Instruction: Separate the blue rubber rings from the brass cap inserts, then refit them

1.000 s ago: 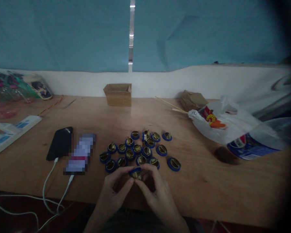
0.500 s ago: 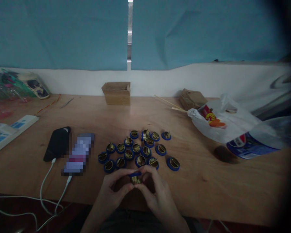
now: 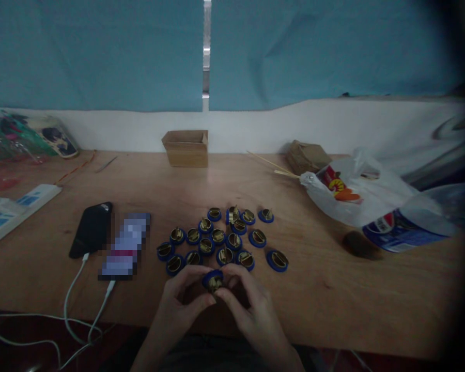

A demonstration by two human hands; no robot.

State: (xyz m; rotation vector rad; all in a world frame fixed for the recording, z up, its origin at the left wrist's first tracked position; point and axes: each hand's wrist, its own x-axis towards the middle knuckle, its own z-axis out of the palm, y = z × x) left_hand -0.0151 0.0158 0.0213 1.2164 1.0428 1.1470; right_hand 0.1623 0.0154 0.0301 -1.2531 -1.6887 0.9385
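Note:
Between the fingertips of both hands, near the table's front edge, is a round blue pin badge (image 3: 212, 280) with a brass-coloured pin back. My left hand (image 3: 180, 299) pinches its left side with thumb and forefinger. On the opposite side, my right hand (image 3: 252, 302) grips it, the thumb at the brass fitting. Just beyond the hands lie several similar badges (image 3: 205, 246), blue-rimmed and pin side up. One badge (image 3: 277, 261) sits apart at the right of the group. The fingers hide part of the held badge.
An open cardboard box (image 3: 188, 151) stands at the back. Left are a phone (image 3: 126, 248), a black power bank (image 3: 92, 230) with white cables and a power strip (image 3: 31, 201). A plastic bag (image 3: 329, 209) and a Pepsi-labelled bottle (image 3: 401, 230) lie right.
The held badge has turned between my fingers, so more of its blue rim and brass back shows. Both hands stay in nearly the same place; the badges on the table have not moved.

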